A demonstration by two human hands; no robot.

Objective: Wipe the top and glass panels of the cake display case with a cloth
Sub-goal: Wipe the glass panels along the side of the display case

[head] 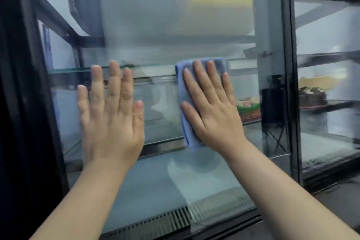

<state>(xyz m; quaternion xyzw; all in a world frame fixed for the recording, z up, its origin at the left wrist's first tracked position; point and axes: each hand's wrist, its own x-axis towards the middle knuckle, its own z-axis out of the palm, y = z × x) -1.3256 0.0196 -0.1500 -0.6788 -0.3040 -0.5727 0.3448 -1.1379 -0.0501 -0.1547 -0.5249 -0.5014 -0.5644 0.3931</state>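
A large black-framed glass panel [155, 31] of the cake display case fills the view right in front of me. My right hand [210, 107] lies flat with straight fingers on a folded blue cloth [184, 107] and presses it against the glass near the panel's middle. To the left of it, my left hand [111, 115] rests flat and bare on the same glass, fingers spread upward. The cloth's lower end sticks out below my right palm.
Glass shelves [78, 69] run inside the case. A green-topped cake [248, 108] sits behind the panel at the right, and a dark cake [312, 96] stands in the neighbouring section. The black frame post [292, 76] bounds the panel on the right; a vent grille [165, 220] runs below.
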